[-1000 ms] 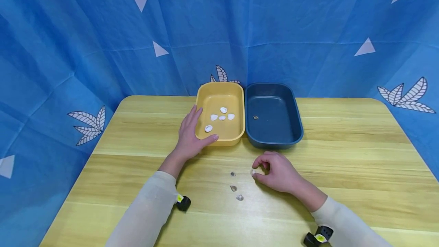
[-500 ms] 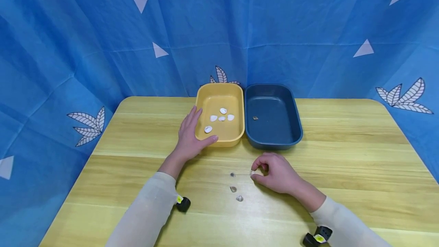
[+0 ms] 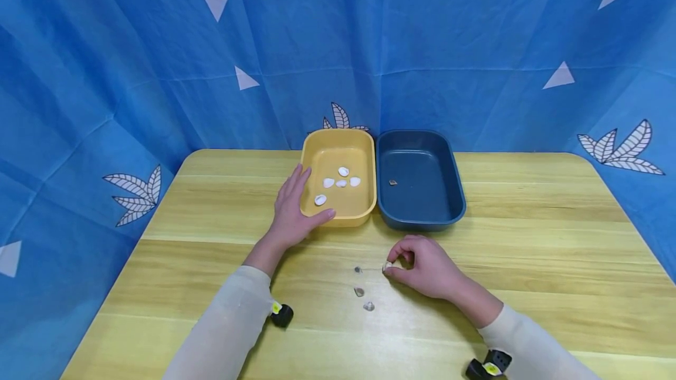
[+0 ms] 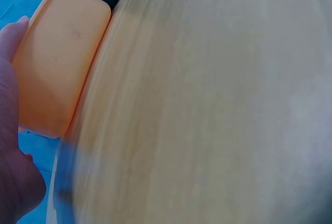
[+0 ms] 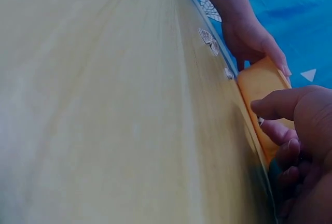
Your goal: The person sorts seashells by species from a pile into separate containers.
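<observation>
My left hand [image 3: 290, 213] rests at the near left corner of a yellow plastic tray [image 3: 338, 154], fingers straight along its side and thumb at the front rim. Several white seashells [image 3: 355, 182] lie inside that tray. Low over the table, my right hand [image 3: 425, 268] pinches a small pale seashell [image 3: 387, 265] between thumb and index finger; the fingertips partly cover it. Left of this hand, three small greyish-brown shells lie on the wood: a far one [image 3: 358, 270], a middle one [image 3: 359, 292] and a near one [image 3: 368, 306].
A dark blue tray [image 3: 422, 192] stands against the yellow one's right side, with one small brown shell [image 3: 392, 182] in it. Both trays are at the back of the wooden table [image 3: 528, 239], before a blue patterned curtain [image 3: 449, 28].
Very little differs: the head view has tilted slightly. The left hand stays at the yellow tray, and the right hand keeps pinching the shell in nearly the same spot.
</observation>
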{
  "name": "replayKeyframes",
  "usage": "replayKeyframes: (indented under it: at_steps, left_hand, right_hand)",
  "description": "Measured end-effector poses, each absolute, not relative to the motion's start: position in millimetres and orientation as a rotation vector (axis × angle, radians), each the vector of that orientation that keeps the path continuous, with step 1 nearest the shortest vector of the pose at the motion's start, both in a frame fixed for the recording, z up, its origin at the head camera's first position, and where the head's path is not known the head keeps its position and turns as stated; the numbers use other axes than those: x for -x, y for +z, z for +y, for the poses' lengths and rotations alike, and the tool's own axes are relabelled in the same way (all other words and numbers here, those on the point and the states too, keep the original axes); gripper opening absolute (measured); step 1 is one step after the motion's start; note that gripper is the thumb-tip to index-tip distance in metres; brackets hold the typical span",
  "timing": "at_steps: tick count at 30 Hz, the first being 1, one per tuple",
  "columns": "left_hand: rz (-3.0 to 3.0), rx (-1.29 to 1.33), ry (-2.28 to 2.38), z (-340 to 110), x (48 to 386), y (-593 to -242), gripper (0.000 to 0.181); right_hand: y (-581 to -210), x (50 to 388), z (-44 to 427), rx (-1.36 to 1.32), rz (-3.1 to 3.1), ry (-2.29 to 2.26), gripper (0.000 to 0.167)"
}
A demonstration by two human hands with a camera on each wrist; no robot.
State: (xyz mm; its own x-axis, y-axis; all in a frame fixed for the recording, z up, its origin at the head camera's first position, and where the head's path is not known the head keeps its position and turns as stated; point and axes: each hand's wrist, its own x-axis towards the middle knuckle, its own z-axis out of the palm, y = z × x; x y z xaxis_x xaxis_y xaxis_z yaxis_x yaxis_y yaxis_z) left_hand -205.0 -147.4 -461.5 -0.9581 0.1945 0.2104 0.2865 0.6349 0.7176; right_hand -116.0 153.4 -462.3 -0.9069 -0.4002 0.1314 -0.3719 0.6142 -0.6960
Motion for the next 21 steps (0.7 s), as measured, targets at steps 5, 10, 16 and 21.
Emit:
replayKeyframes:
  at_steps: [5, 10, 16, 21]
  left_hand:
    - [-2.742, 0.406, -1.236, -148, 204, -461, 0.105]
    - [-2.737, 0.401, -1.248, -148, 204, -461, 0.103]
    - [-2.727, 0.41, -1.24, -148, 205, -463, 0.103]
    - [-2.727, 0.412, -1.238, -148, 206, -464, 0.103]
  right_hand:
    - [-452, 113, 152, 0.638, 2.796, -1.211, 0.016]
    - [-441, 110, 153, 0.667, 2.795, -1.249, 0.018]
    - [-426, 110, 156, 0.684, 2.778, -1.341, 0.018]
    - [-412, 114, 160, 0.724, 2.807, -1.383, 0.016]
